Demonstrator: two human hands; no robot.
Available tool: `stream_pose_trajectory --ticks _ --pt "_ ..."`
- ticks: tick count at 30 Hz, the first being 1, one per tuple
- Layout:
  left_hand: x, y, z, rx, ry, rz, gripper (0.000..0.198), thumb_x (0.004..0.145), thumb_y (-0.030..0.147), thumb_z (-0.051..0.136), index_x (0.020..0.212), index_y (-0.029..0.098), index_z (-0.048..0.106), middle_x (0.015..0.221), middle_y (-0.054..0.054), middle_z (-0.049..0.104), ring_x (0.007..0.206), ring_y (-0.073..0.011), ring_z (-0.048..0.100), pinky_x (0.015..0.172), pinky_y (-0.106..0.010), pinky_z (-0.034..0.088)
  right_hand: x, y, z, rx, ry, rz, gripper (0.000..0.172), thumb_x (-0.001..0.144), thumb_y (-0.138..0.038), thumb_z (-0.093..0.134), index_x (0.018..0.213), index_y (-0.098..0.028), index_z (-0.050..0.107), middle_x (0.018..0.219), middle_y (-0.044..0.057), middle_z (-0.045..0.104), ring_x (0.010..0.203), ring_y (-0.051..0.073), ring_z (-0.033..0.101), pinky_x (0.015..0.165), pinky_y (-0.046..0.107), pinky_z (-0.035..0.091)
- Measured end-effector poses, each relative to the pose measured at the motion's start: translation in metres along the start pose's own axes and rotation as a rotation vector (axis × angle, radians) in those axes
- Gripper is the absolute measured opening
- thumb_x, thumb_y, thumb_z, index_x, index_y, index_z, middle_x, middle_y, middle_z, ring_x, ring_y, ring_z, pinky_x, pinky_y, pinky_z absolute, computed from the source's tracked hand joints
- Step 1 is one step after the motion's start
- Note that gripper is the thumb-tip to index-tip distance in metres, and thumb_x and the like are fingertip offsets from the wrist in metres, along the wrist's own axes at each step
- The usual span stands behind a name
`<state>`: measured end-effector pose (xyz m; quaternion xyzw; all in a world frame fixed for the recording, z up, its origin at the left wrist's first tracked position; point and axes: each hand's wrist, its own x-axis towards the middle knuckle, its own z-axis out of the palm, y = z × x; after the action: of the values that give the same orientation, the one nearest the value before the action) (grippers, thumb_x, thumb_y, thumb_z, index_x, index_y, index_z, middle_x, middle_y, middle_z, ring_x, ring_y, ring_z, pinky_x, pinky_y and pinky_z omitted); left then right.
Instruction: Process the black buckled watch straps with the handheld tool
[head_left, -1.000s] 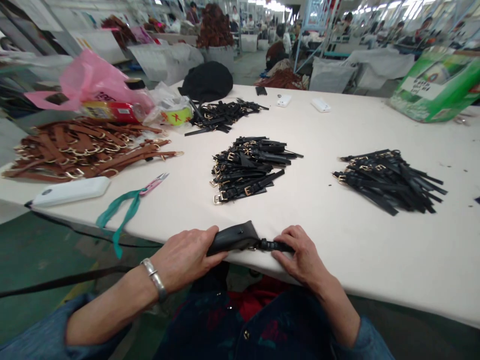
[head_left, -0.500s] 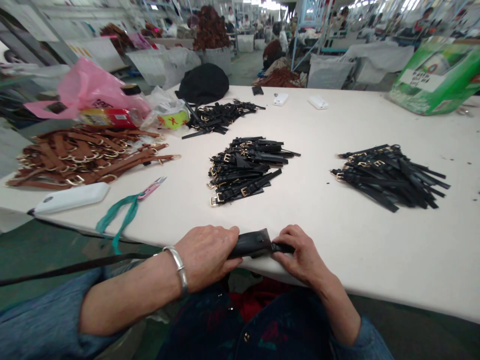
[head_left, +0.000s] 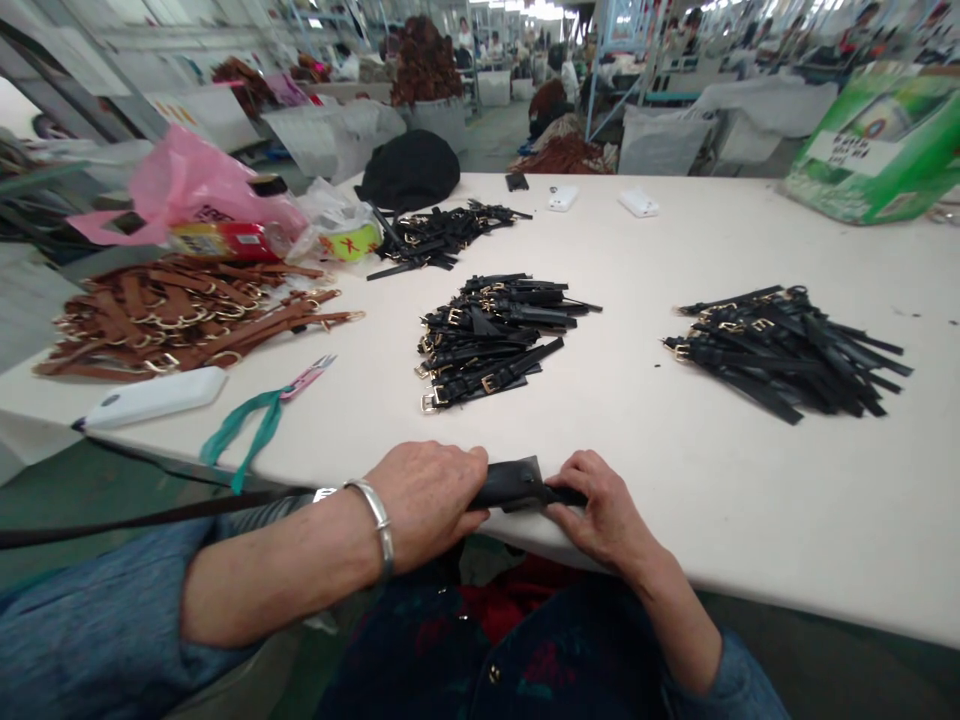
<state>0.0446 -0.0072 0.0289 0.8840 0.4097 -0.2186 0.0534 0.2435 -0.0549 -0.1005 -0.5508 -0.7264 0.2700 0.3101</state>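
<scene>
At the table's front edge, my left hand [head_left: 431,495] is wrapped round a black tool [head_left: 511,482] with a flat, flared end and a small round spot on it. A silver bangle circles that wrist. My right hand [head_left: 592,500] pinches a short black strap [head_left: 564,494] close against the flared end; most of the strap is hidden by the fingers. Ahead of both hands lies a pile of black buckle straps [head_left: 495,335] with gold buckles. A second pile of black straps [head_left: 795,350] is to the right.
Brown straps with gold rings [head_left: 172,315] lie at the left, near a white device [head_left: 157,397] and pink thread snips [head_left: 309,378] tied with a green ribbon [head_left: 244,430]. Farther back are more black straps [head_left: 446,235], a black cap [head_left: 411,170], a pink bag [head_left: 195,190] and a green package [head_left: 874,150].
My left hand and the black tool have shifted slightly right, toward my right hand. The right hand stays nearly still, keeping its pinch on the strap. The view has shifted a little.
</scene>
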Motion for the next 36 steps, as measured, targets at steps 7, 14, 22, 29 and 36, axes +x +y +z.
stream_pose_trajectory --ticks 7,14,22,29,36 --pt "-0.008 -0.013 -0.001 -0.005 -0.083 -0.024 0.027 0.077 0.042 0.045 0.089 0.019 0.054 0.081 -0.010 0.065 0.075 -0.0278 0.062 0.064 -0.038 0.047 0.001 0.000 0.001 0.005 -0.019 -0.004 0.017 0.067 -0.013 0.063 0.082 -0.021 0.063 0.079 0.002 0.053 0.081 0.018 0.047 0.071 0.031 0.040" --pt "0.005 -0.003 0.005 -0.049 0.007 -0.010 0.028 0.077 0.043 0.046 0.088 0.019 0.053 0.080 -0.010 0.065 0.075 -0.0270 0.062 0.063 -0.035 0.046 0.001 0.001 0.000 -0.010 0.003 -0.021 0.017 0.069 -0.015 0.062 0.085 -0.022 0.063 0.079 0.003 0.052 0.082 0.019 0.048 0.071 0.032 0.040" --pt "-0.017 -0.033 0.015 -0.076 -0.039 -0.129 0.033 0.077 0.049 0.043 0.088 0.020 0.054 0.078 -0.010 0.065 0.074 -0.0281 0.062 0.062 -0.036 0.044 0.001 0.003 0.001 -0.020 -0.003 -0.006 0.018 0.067 -0.016 0.064 0.084 -0.022 0.064 0.079 0.003 0.053 0.080 0.018 0.048 0.071 0.031 0.040" --pt "-0.015 -0.028 0.017 -0.110 -0.050 -0.105 0.032 0.077 0.047 0.043 0.090 0.020 0.055 0.081 -0.010 0.065 0.076 -0.0285 0.061 0.064 -0.036 0.044 0.001 0.004 0.002 -0.024 -0.001 -0.014 0.018 0.068 -0.015 0.062 0.084 -0.022 0.064 0.078 0.003 0.053 0.080 0.018 0.048 0.070 0.031 0.040" --pt "-0.014 -0.035 0.031 -0.202 -0.010 -0.156 0.037 0.077 0.052 0.042 0.090 0.020 0.055 0.081 -0.010 0.065 0.075 -0.0263 0.061 0.064 -0.034 0.044 0.001 0.003 0.002 -0.066 0.012 -0.032 0.012 0.070 -0.019 0.061 0.083 -0.021 0.062 0.078 0.003 0.052 0.080 0.018 0.048 0.071 0.031 0.039"
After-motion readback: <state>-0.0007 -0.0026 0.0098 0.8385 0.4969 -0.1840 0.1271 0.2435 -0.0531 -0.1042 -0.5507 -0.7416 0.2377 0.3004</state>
